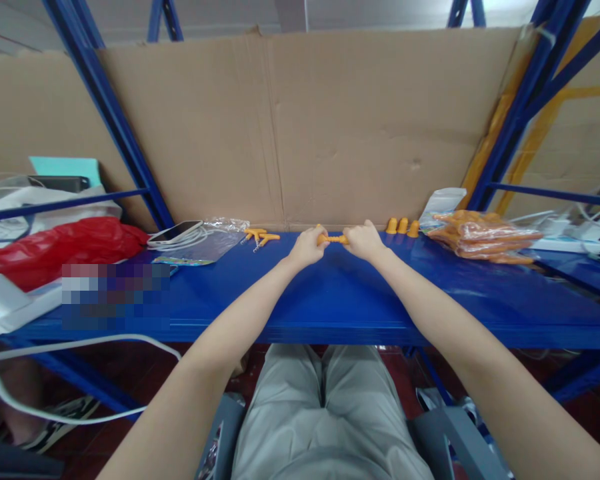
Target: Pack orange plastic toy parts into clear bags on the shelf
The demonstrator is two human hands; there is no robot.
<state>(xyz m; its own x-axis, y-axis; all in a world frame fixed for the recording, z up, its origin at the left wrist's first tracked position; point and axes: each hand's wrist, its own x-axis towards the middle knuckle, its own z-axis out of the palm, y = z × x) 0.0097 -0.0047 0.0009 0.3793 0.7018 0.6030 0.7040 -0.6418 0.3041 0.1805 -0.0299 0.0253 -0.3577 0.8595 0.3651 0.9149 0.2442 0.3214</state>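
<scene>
My left hand [309, 247] and my right hand [365, 240] are raised over the back half of the blue shelf, close together. Between them runs a small orange piece [336, 239], narrow and ridged in the middle. Each hand has its fingers closed on one end, so the ends are partly hidden; its exact kind I cannot make out. Left of my left hand lie orange keychain pieces [263, 237] with small metal chains. To the right of my right hand, three orange thimble-shaped caps [403, 227] stand in a row.
Plastic bags of orange pieces [480, 237] lie at the right. A phone [180, 232] with a white cable and a clear bag [213, 243] rest at the left, near a red plastic bag [105, 240]. Cardboard [330, 127] closes the back; blue posts [115, 113] flank it.
</scene>
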